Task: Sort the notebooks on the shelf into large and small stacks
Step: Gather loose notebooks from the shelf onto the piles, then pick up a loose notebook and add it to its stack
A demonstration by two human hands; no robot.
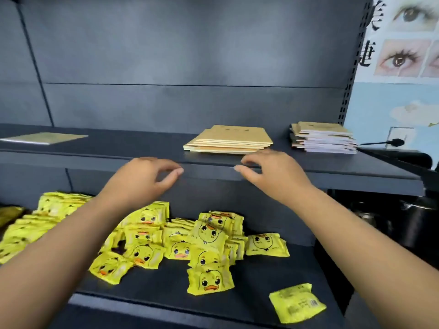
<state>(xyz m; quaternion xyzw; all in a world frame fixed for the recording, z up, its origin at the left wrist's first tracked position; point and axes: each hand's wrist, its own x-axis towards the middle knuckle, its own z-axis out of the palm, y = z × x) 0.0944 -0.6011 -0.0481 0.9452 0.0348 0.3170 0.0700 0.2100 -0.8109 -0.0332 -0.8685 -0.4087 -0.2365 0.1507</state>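
Large stack (228,140): several tan notebooks lie piled near the middle of the shelf (118,148), close to its front edge, their edges slightly fanned.
Small stack (324,137): a taller pile of smaller notebooks sits at the right end of the shelf, by the upright, well apart from the large stack; its layers are a little askew.
Loose notebook (45,138): one flat tan notebook lies alone toward the left end of the shelf, far from both piles. Its size class cannot be told from here.
Done: two piles by size appear formed.
Left: probably the loose notebook needs to join a pile, and the piles could be squared up.
Left hand (142,179): empty, fingers loosely curled, hovering in front of the shelf's front edge.
Right hand (273,172): empty, fingers relaxed and spread, just in front of the large stack, apparently not touching it.
Lower shelf (249,281): a heap of yellow duck packets (204,238), not part of the sorting.
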